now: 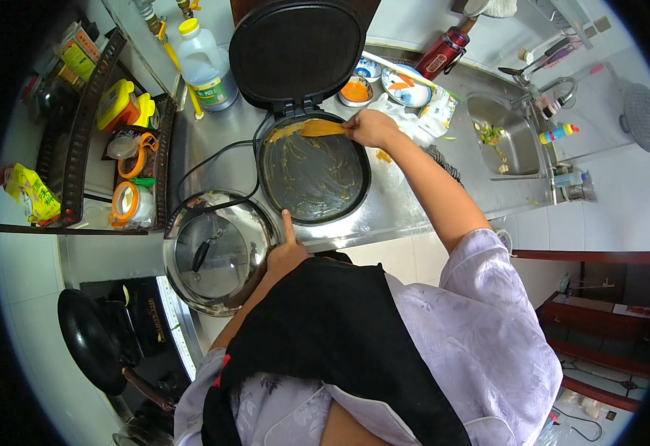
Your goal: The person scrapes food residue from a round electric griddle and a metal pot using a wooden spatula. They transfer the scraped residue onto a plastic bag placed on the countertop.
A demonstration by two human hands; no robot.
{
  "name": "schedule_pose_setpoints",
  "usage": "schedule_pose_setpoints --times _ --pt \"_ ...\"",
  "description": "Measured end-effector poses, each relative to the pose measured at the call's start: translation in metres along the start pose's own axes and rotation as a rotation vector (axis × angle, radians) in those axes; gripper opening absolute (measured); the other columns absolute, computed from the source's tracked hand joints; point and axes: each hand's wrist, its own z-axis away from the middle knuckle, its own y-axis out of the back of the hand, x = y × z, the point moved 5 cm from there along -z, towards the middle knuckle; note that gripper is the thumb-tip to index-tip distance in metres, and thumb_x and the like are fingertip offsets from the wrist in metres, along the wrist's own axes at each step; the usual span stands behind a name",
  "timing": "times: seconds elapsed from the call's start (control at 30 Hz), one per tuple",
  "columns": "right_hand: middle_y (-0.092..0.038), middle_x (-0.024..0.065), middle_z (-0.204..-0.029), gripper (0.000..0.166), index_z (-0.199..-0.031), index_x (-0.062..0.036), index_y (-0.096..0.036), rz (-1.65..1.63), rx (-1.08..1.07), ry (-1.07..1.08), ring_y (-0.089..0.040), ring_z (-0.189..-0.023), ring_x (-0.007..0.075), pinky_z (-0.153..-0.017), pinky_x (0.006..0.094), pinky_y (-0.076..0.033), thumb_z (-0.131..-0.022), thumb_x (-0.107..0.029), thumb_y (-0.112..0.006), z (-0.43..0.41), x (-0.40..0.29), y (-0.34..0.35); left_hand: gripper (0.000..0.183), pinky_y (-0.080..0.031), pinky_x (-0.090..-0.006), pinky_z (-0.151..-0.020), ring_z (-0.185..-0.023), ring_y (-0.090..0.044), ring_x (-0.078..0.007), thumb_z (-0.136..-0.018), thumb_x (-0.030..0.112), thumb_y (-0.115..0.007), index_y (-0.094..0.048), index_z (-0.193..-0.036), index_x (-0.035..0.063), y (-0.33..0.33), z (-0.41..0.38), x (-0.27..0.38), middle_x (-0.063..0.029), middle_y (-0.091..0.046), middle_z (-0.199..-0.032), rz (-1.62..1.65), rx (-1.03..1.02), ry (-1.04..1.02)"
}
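Note:
An electric griddle's round lower plate [313,178] lies before me, smeared with an orange-yellow paste. Its black lid [297,53] stands raised behind it on the hinge. My right hand [370,129] grips a wooden spatula [320,129], whose blade lies near the plate's back edge with paste beside its tip. My left hand [287,251] has its index finger extended to the griddle's front left rim; the other fingers are curled, and nothing shows in them. A steel pan with a glass lid [213,253] sits just left of this hand.
A plastic jug [205,67] stands back left. Behind my right hand are a bowl of orange food [355,91], a patterned plate [408,86] and a red flask [442,53]. A sink [506,136] holds vegetable scraps. A black cord [219,148] crosses the counter; a wok [90,340] sits lower left.

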Motion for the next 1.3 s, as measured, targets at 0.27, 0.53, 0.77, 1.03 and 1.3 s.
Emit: schedule_pose_setpoints --times 0.27,0.53,0.77,1.03,1.3 --pt "-0.066 0.0054 -0.099 0.026 -0.101 -0.0228 -0.068 0.141 -0.011 0.054 -0.062 -0.092 0.0241 -0.077 0.0341 -0.049 -0.076 -0.028 -0.062 0.021 0.013 0.029 0.076 -0.037 -0.031 -0.04 -0.04 -0.045 -0.0193 -0.084 0.011 -0.052 -0.003 -0.139 -0.0079 0.005 0.002 -0.002 -0.03 -0.05 -0.112 0.05 -0.023 0.055" --pt "-0.066 0.0031 -0.098 0.026 -0.101 -0.0258 -0.068 0.116 -0.032 0.041 -0.062 -0.092 0.0221 -0.077 0.0328 -0.049 -0.075 -0.027 -0.064 -0.01 0.021 0.026 0.076 -0.038 -0.0316 -0.042 -0.041 -0.045 -0.0201 -0.084 0.012 -0.051 -0.002 -0.139 -0.0065 0.002 0.001 0.002 -0.0288 -0.051 -0.109 0.068 -0.039 0.062" --pt "-0.066 0.0058 -0.098 0.028 -0.102 -0.0217 -0.068 0.123 -0.017 0.214 -0.063 -0.09 0.0239 -0.076 0.0336 -0.049 -0.076 -0.03 -0.063 -0.016 -0.019 0.02 0.076 -0.038 -0.0322 -0.043 -0.042 -0.046 -0.0208 -0.084 0.012 -0.051 -0.001 -0.14 -0.0053 0.006 0.002 0.0 -0.0279 -0.052 -0.106 0.084 -0.047 0.085" --pt "-0.066 0.009 -0.091 0.025 -0.103 -0.0206 -0.067 0.156 0.1 0.328 -0.062 -0.085 0.0264 -0.073 0.0379 -0.05 -0.08 -0.027 -0.058 0.045 -0.057 0.023 0.076 -0.039 -0.0328 -0.044 -0.043 -0.047 -0.0216 -0.085 0.013 -0.05 0.0 -0.14 -0.0038 0.016 0.005 0.0 -0.0268 -0.053 -0.103 0.098 -0.079 0.131" --pt "-0.066 0.0106 -0.091 0.026 -0.105 -0.0167 -0.066 0.117 0.177 0.329 -0.063 -0.084 0.0272 -0.073 0.0372 -0.05 -0.081 -0.024 -0.057 0.049 -0.093 0.002 0.076 -0.039 -0.0335 -0.046 -0.045 -0.047 -0.0225 -0.085 0.013 -0.049 0.001 -0.14 -0.0024 0.012 0.004 -0.002 -0.0256 -0.054 -0.1 0.12 -0.082 0.128"
